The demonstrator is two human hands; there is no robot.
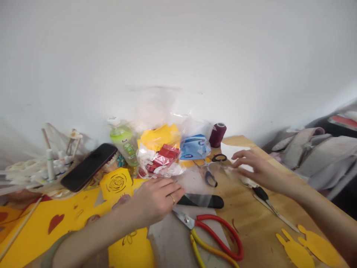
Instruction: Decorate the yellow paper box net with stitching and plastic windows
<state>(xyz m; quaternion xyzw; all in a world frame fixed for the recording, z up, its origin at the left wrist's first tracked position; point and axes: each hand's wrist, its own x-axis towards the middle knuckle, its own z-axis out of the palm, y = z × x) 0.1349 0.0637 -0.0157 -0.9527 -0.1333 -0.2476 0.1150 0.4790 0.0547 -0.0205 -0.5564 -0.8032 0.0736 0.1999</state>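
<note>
My left hand [160,197], with a ring on one finger, is low at the table's middle. Its fingers are bent and pressed together; what lies under them is hidden. Close by are large scissors [217,232] with red and yellow handles and a long dark green object [214,201], partly under translucent plastic [195,185]. My right hand [252,169] hovers with fingers apart above white paper [227,150], slightly blurred. Left of it lie small scissors [211,178] with dark handles. Below it is a dark-handled tool [261,193] with a long thin metal part.
Yellow cut paper [80,208] covers the left side. Behind stand a green bottle [124,143], a plastic bag of paper scraps [158,149], a blue tissue pack [194,147] and maroon thread [217,134]. A phone [89,167] leans at left. Yellow cutouts [295,247] lie front right.
</note>
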